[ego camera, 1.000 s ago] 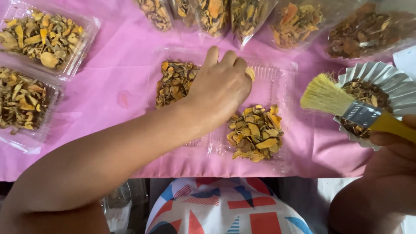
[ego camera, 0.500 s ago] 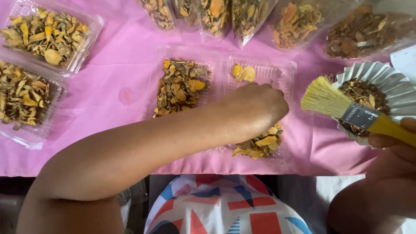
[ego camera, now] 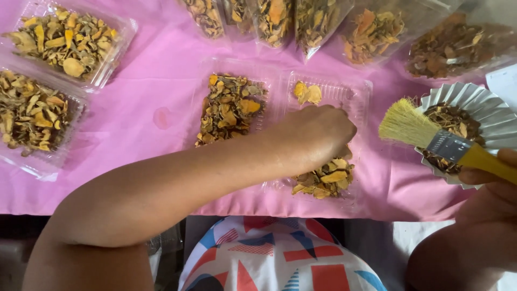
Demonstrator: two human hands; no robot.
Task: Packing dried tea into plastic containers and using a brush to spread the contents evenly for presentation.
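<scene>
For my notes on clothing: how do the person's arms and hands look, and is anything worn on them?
Both arms are bare, with no sleeves showing. The left hand and right hand wear no gloves; no rings, watch or bracelets are visible.

The left arm reaches across from the lower left, its hand [ego camera: 318, 134] curled into a loose fist, knuckles up. The right hand [ego camera: 493, 186], low at the right edge, is closed in a grip, fingers wrapped.
</scene>
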